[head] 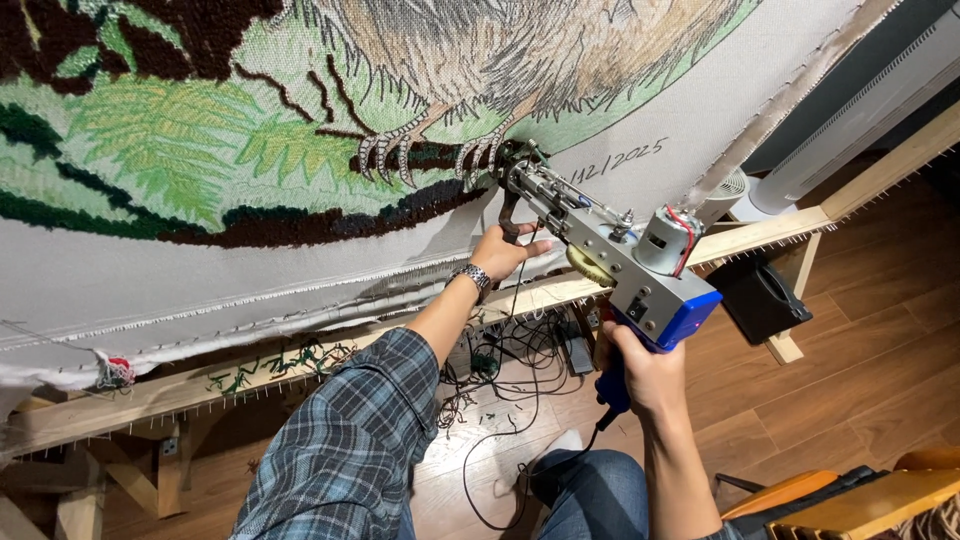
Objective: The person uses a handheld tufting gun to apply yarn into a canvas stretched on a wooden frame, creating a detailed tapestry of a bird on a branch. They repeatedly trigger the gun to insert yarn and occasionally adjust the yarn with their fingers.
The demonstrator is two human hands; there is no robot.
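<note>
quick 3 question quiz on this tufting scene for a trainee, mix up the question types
1. True or false: the tufting gun has its tip against the cloth.
2. Which hand holds the blue rear grip? A) left hand B) right hand C) neither
3. Fill in: the cloth is stretched on a ____ frame.

Key
1. True; the tip meets the cloth just below the bird's claws.
2. B; the left hand holds the front handle near the tip.
3. Wooden.
</note>
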